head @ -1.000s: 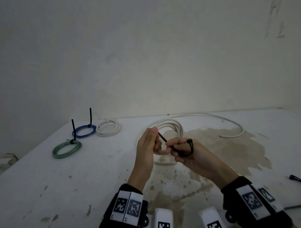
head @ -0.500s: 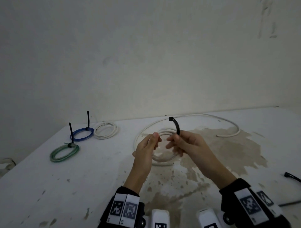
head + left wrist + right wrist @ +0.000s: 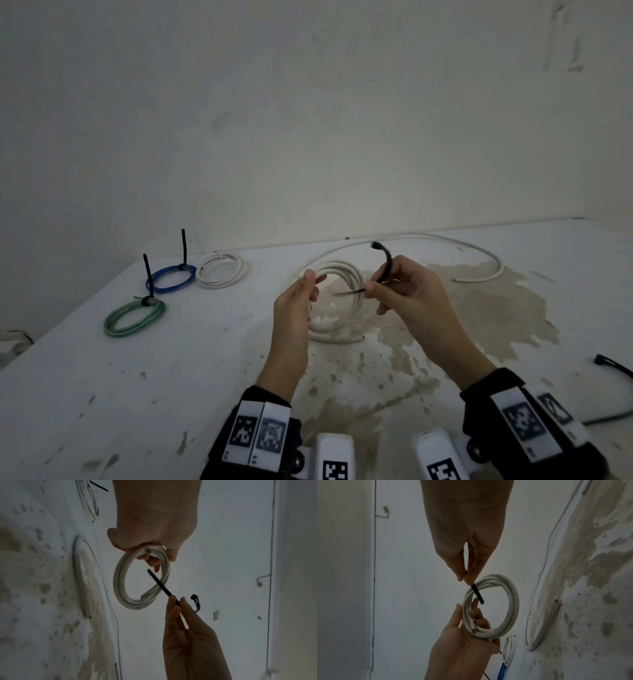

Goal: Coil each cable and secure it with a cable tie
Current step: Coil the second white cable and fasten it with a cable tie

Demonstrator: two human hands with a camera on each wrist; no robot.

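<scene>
My left hand (image 3: 310, 284) grips a small white cable coil (image 3: 352, 277) at one side, held upright above the table. The ring (image 3: 120, 577) hangs free below the fingers. My right hand (image 3: 373, 291) pinches a black cable tie (image 3: 387, 263) between thumb and forefinger. The tie's head curls upward behind the hand. Its pointed tail (image 3: 159, 584) crosses the coil's strands, and its tip sits in the ring's opening. From the right wrist, the tail (image 3: 477, 595) ends just short of the left hand's fingertips (image 3: 475, 600).
On the stained white table (image 3: 171, 377) lie a tied green coil (image 3: 135, 317), a tied blue coil (image 3: 171, 279) and a white coil (image 3: 221, 274) at back left. A long white cable (image 3: 411, 237) arcs behind. A spare black tie (image 3: 613, 366) lies at the right.
The right hand has turned the tie: its head now points up and its tail points left into the coil. The hands have drawn slightly apart.
</scene>
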